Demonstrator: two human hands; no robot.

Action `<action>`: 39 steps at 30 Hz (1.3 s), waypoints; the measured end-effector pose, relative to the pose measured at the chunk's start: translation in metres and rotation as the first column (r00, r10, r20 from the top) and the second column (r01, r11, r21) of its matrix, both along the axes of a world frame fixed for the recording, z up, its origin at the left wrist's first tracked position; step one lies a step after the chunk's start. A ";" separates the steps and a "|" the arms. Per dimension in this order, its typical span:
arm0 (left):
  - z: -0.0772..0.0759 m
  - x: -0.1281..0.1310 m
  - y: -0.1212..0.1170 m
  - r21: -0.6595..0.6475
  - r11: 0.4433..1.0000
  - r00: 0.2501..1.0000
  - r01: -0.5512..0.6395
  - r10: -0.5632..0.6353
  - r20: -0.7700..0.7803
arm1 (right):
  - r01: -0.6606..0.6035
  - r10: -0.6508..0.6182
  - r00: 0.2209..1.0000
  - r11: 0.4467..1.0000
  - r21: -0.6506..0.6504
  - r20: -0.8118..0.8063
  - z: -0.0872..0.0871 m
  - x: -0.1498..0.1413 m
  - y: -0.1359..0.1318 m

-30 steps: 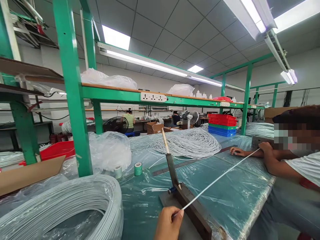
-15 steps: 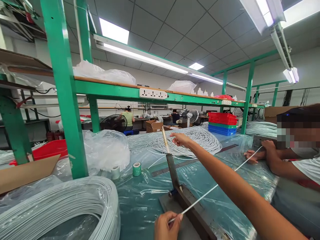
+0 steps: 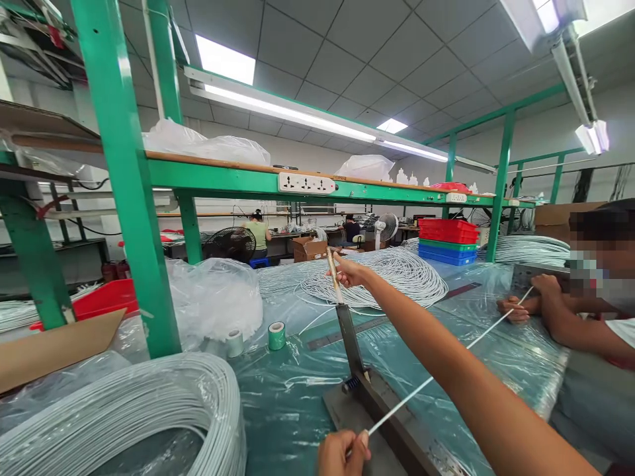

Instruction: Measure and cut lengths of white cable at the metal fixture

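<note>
My left hand (image 3: 343, 453) sits at the bottom edge, pinching the near end of a thin white cable (image 3: 446, 365). The cable runs taut across a metal lever cutter (image 3: 370, 390) on the bench to a co-worker's hands (image 3: 528, 301) at the right. My right arm reaches forward, and my right hand (image 3: 348, 271) closes around the top of the cutter's raised handle (image 3: 333, 268).
A large coil of white cable (image 3: 133, 413) lies at the near left and another coil (image 3: 391, 277) behind the cutter. Two tape rolls (image 3: 276, 335) stand by a green post (image 3: 126, 185). Stacked red, green and blue trays (image 3: 448, 242) sit far right. People work in the background.
My right arm came into view, reached forward and took hold of the raised cutter handle. My left hand kept the cable end pinched. The co-worker's hands shifted slightly right.
</note>
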State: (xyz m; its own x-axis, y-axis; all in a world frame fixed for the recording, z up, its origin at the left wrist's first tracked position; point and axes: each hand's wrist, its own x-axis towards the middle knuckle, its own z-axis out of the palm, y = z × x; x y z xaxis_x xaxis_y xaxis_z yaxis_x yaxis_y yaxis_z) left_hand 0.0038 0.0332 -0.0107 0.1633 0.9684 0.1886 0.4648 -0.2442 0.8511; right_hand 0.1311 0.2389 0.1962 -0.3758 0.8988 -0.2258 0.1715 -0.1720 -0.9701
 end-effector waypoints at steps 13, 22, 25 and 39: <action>-0.008 0.000 0.001 -0.118 0.990 0.953 0.072 -0.033 0.303 | -0.078 0.076 0.996 0.996 -0.037 -0.043 0.021 0.092 -0.180; -0.002 -0.001 -0.002 -0.129 0.988 0.944 0.087 -0.040 0.328 | 0.115 -0.116 0.993 0.973 -0.198 0.004 -0.031 0.112 -0.278; 0.002 -0.002 -0.003 -0.188 0.980 0.956 0.070 -0.012 0.293 | 0.188 -0.187 0.982 0.953 -0.236 0.027 -0.038 0.108 -0.288; 0.019 -0.003 -0.008 -0.220 0.968 0.938 0.123 -0.041 0.344 | 0.144 -0.107 0.943 0.985 -0.095 0.314 -0.080 0.100 -0.317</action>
State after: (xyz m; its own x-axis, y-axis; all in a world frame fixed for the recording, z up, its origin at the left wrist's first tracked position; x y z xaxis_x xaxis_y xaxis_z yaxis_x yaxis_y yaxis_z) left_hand 0.0005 0.0251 0.0079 0.2109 0.9774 0.0154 0.1305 -0.0438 0.9905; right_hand 0.2308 -0.0779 0.1159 -0.1580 0.8953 -0.4164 0.4272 -0.3183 -0.8463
